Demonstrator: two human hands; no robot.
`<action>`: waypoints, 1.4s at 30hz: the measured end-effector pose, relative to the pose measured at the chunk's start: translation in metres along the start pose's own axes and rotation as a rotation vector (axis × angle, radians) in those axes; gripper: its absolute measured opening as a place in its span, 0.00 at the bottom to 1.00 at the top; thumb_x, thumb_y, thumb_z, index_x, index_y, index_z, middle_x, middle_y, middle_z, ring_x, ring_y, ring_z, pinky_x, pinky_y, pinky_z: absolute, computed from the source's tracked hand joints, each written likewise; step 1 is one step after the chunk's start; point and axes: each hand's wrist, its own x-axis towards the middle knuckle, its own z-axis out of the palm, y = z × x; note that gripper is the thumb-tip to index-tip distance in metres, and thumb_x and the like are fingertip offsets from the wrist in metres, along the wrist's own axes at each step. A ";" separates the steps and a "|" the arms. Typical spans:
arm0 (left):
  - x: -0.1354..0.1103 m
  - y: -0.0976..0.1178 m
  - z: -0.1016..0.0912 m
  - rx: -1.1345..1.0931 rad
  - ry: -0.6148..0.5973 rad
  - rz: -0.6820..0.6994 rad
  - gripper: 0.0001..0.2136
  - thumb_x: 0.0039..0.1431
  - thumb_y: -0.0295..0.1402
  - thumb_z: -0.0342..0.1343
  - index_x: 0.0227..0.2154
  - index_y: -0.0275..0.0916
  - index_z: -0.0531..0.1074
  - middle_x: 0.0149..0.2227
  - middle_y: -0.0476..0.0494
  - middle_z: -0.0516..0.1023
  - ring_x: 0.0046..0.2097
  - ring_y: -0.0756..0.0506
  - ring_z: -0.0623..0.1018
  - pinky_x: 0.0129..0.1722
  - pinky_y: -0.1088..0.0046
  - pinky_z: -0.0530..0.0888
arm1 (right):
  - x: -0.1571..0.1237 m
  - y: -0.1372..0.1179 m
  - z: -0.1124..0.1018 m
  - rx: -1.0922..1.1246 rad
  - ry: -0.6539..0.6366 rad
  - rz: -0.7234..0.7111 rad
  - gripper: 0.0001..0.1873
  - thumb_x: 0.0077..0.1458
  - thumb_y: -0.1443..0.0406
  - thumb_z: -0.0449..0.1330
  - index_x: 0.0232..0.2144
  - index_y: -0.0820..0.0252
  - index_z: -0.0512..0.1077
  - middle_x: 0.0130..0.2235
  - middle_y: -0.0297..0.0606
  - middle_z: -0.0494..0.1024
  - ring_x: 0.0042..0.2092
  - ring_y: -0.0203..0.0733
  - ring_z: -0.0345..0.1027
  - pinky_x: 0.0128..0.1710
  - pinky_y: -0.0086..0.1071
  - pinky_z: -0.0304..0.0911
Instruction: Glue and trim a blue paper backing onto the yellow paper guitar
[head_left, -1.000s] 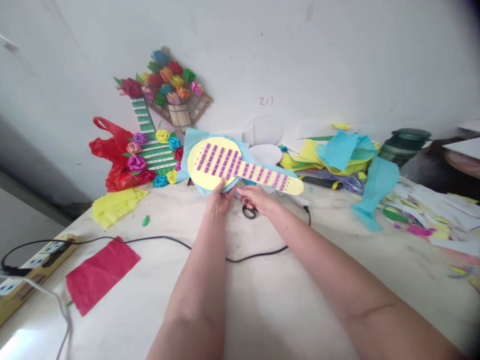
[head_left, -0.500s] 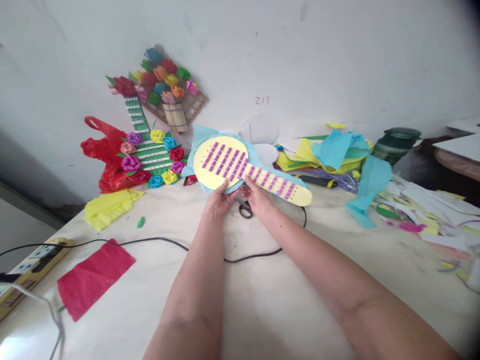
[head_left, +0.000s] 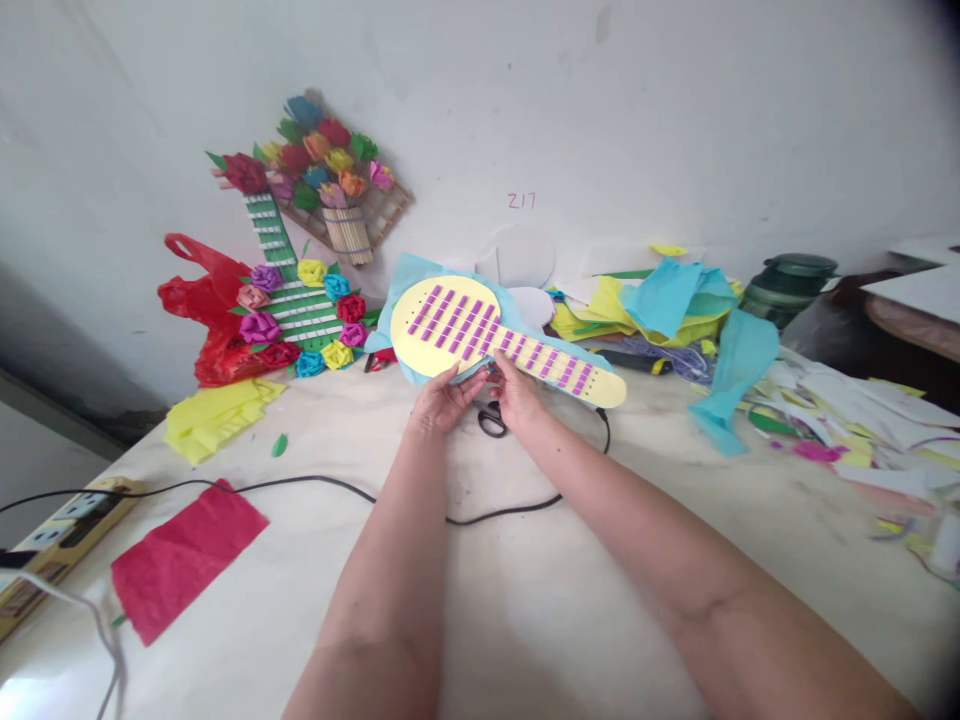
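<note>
A yellow paper guitar [head_left: 416, 345] with purple strips across its body and neck is held up over the table, tilted with its neck down to the right. Blue crepe paper [head_left: 412, 268] sticks out behind it. My left hand [head_left: 444, 400] supports the lower edge of the round body, palm turned up and thumb on the edge. Where body and neck meet, my right hand [head_left: 517, 392] pinches the lower edge. Its fingertips are partly hidden behind the guitar. Black-handled scissors [head_left: 492, 420] lie on the table just below the hands, their blades out of sight.
A green paper guitar [head_left: 300, 310] with paper roses leans on the wall at left, by a red plastic bag [head_left: 217, 325]. Red crepe paper [head_left: 187, 565], a power strip [head_left: 71, 530] and a black cable [head_left: 315, 479] lie at front left. Paper scraps [head_left: 862, 430] cover the right.
The yellow guitar has shifted very slightly to the right relative to the table. My left fingers have moved a little out from beneath its edge; my right hand keeps its grip.
</note>
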 end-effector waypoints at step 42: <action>0.003 0.008 -0.007 0.241 0.071 0.053 0.22 0.55 0.38 0.51 0.49 0.29 0.62 0.30 0.35 0.78 0.28 0.41 0.78 0.31 0.64 0.75 | 0.002 0.001 0.000 0.137 0.025 0.028 0.15 0.37 0.58 0.65 0.27 0.60 0.69 0.26 0.34 0.71 0.21 0.31 0.62 0.11 0.24 0.48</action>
